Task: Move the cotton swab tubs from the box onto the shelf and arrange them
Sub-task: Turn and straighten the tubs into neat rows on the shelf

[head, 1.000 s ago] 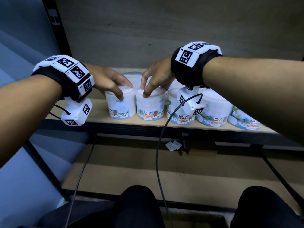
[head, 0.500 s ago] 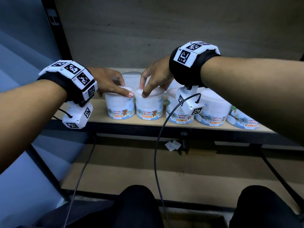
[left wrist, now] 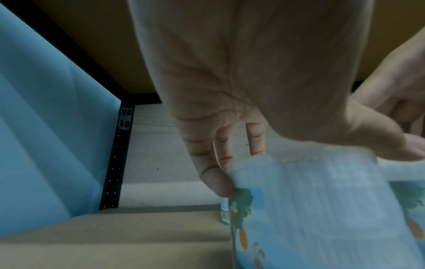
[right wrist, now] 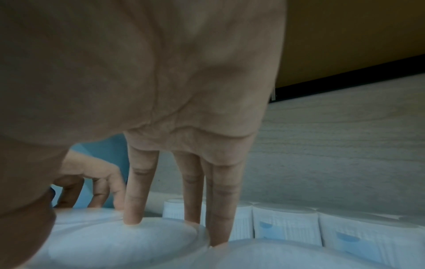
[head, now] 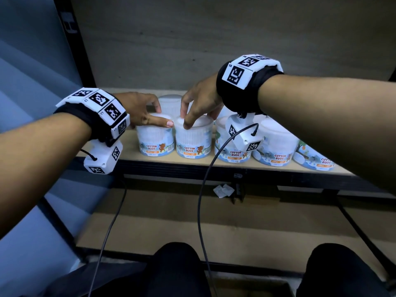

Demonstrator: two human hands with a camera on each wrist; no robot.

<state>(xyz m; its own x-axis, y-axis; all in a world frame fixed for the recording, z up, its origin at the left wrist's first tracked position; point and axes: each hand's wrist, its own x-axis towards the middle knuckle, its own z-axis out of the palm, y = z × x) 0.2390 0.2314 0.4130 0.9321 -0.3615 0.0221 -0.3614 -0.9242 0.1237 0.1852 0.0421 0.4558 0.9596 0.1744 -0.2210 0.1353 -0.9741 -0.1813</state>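
Cotton swab tubs, round clear plastic ones with white lids and blue "COTTON BUDS" labels, stand in a front row along the edge of the pale wooden shelf [head: 128, 146]. We have our left hand [head: 137, 108] on the leftmost tub [head: 154, 139]: the thumb lies flat across its lid toward 3 o'clock and the fingers curl down its far side, so we are gripping it. Our right hand [head: 200, 101] sits on the second tub [head: 194, 140], just beside the first at its 3 o'clock, touching it; fingertips [right wrist: 132, 218] press the lid while other fingers reach down behind it, holding that tub too.

At 3 o'clock of these, three more tubs [head: 276, 148] carry on the row, partly hidden by our right wrist camera [head: 244, 133]. Another tub [head: 170, 102] stands behind, at 12 o'clock, between our two hands. A black metal upright [head: 70, 39] bounds the shelf at 9 o'clock, with blue fabric [head: 25, 82] beyond it. Below, a crumpled white paper scrap [head: 222, 190] lies under the shelf edge, and two dark cables [head: 201, 189] hang down over a lower board [head: 214, 232].
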